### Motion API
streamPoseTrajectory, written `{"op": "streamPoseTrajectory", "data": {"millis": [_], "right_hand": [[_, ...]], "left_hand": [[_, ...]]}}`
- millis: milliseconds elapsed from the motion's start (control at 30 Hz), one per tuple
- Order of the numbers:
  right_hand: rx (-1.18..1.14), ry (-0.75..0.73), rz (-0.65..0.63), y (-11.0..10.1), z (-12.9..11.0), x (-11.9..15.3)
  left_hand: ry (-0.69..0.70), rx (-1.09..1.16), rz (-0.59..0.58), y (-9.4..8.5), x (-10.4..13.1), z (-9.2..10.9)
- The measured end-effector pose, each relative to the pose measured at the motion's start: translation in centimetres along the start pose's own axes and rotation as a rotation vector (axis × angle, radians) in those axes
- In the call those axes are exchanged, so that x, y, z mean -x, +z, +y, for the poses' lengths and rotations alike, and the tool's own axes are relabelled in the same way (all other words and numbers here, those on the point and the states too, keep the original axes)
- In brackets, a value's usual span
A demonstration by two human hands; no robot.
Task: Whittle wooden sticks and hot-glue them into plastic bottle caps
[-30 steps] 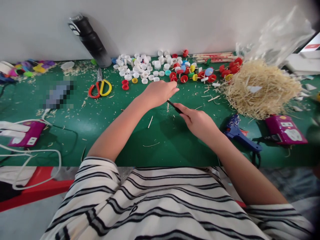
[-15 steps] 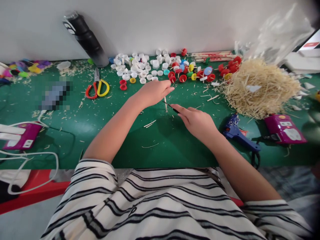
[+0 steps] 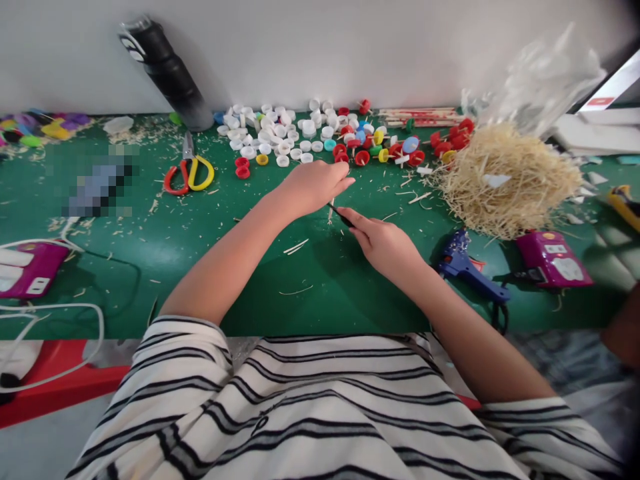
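Note:
My left hand point(image 3: 316, 185) is closed around a thin pale wooden stick point(image 3: 331, 211), whose lower end points down toward the green table point(image 3: 260, 303). The fingers cover the stick's upper part. From the right, my right hand point(image 3: 384, 241) grips a small dark knife point(image 3: 343, 217), forefinger stretched along it. The knife's tip meets the stick just below my left fingers. A few pale wood slivers point(image 3: 296, 247) lie on the table in front of my hands.
Behind my hands are white bottle caps point(image 3: 267, 130) and red caps on sticks point(image 3: 362, 158). Scissors point(image 3: 189, 170) and a black bottle point(image 3: 173, 80) stand left. To the right are wood shavings point(image 3: 515, 180), a blue glue gun point(image 3: 467, 267) and a purple socket block point(image 3: 553, 259).
The knife has moved slightly up the stick, closer to my left fingers. The whole view has shifted a little, so things on the table appear further left. Both hands keep their hold.

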State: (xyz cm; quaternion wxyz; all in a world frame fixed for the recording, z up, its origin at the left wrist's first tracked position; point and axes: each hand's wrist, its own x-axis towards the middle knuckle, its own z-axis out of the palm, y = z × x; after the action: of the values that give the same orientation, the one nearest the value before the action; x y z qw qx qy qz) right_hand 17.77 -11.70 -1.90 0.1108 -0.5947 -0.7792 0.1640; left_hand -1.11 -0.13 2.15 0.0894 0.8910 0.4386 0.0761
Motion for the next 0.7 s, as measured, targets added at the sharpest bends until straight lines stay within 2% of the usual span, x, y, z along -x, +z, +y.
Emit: {"op": "streamPoseTrajectory", "data": {"millis": [133,300,700], "right_hand": [[-0.061,-0.01,0.003,-0.1,0.4,0.1],[-0.083,-0.008,0.009,0.0,0.7,0.1],[-0.128,0.015,-0.015,0.1,0.9,0.8]], "left_hand": [[0.01,-0.033,-0.008,0.1,0.0,0.3],[-0.003,-0.093,0.041,0.5,-0.3,0.5],[-0.023,-0.039,0.076,0.8,-0.7,-0.6]]}}
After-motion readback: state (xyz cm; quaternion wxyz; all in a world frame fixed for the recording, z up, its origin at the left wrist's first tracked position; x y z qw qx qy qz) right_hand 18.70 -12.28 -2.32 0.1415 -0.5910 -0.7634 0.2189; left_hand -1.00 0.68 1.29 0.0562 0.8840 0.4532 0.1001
